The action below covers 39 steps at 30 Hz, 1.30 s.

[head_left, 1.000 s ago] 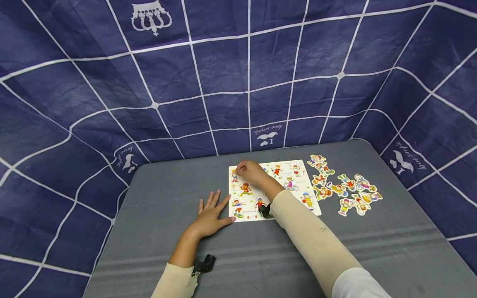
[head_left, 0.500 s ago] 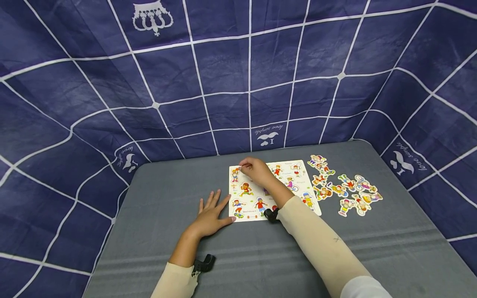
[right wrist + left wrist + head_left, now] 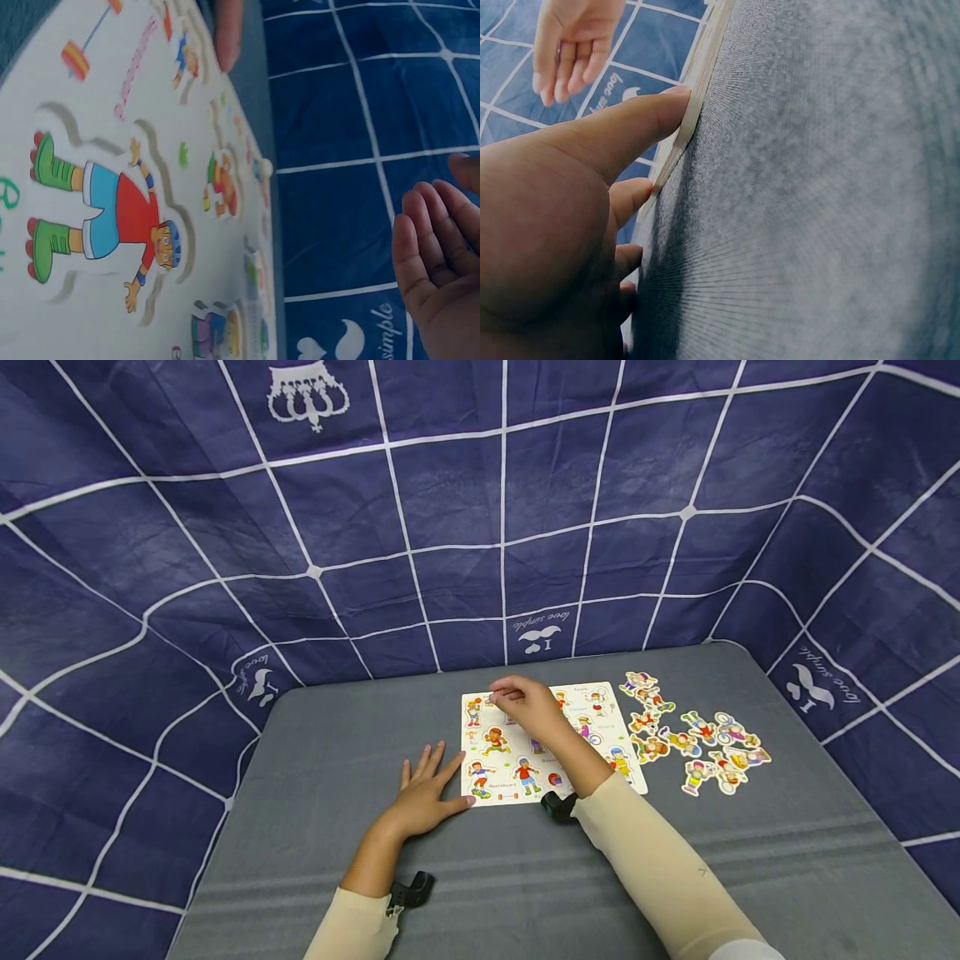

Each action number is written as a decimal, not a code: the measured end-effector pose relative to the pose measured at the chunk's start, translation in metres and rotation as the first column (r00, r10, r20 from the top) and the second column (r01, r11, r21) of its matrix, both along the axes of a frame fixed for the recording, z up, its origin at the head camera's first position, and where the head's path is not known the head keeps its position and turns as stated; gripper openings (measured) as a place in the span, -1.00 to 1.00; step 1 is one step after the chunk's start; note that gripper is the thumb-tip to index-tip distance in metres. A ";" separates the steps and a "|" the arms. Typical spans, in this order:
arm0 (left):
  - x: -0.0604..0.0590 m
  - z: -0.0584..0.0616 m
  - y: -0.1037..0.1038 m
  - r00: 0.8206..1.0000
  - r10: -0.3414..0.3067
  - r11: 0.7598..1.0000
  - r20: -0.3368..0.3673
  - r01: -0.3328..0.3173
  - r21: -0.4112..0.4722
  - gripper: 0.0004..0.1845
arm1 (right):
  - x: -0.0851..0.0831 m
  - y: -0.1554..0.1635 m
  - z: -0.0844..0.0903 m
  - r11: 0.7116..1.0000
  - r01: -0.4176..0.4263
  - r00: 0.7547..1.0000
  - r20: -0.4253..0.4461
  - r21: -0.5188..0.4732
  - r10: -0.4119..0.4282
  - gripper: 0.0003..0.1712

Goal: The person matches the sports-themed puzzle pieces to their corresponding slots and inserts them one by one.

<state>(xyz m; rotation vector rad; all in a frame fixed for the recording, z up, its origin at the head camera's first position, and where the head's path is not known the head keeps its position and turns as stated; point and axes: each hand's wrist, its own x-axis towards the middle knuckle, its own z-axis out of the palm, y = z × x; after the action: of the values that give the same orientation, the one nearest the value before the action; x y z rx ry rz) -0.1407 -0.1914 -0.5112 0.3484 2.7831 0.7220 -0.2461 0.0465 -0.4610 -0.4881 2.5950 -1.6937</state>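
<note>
A pale puzzle board point(image 3: 636, 783) lies on the grey table, printed with cartoon children doing sports. My left hand point(image 3: 416, 802) rests flat with fingers spread, its thumb on the lower left corner; in the left wrist view the thumb tip point(image 3: 676, 101) touches the board's edge. Above the upper left part of the board hovers my right hand point(image 3: 528, 706), its fingers loosely bent. The right wrist view shows that palm point(image 3: 457, 300) with nothing in it. A roller-skating figure point(image 3: 526, 774) and a running figure point(image 3: 495, 741) show on the board.
To the right of the board, several loose cut-out figure pieces point(image 3: 682, 742) lie in a cluster on the grey tablecloth point(image 3: 360, 718). A blue curtain with white grid lines point(image 3: 450, 585) surrounds the table at the back and sides. Both wrists carry black cameras.
My right hand has lifted off the upper left figure and drifted right across the board, uncovering the weightlifter and roller-skating figures. My left hand has stayed in place.
</note>
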 end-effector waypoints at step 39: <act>0.001 0.001 -0.001 1.000 0.006 1.000 0.017 -0.006 0.001 -0.10 | 0.048 0.095 -0.002 0.975 0.203 0.979 0.039 -0.089 -0.200 -0.61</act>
<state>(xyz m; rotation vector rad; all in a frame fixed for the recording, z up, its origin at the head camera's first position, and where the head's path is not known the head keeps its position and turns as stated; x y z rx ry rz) -0.1400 -0.1923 -0.5104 0.3329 2.7687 0.7244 -0.1979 0.1417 -0.4634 -0.2033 2.6332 -1.8698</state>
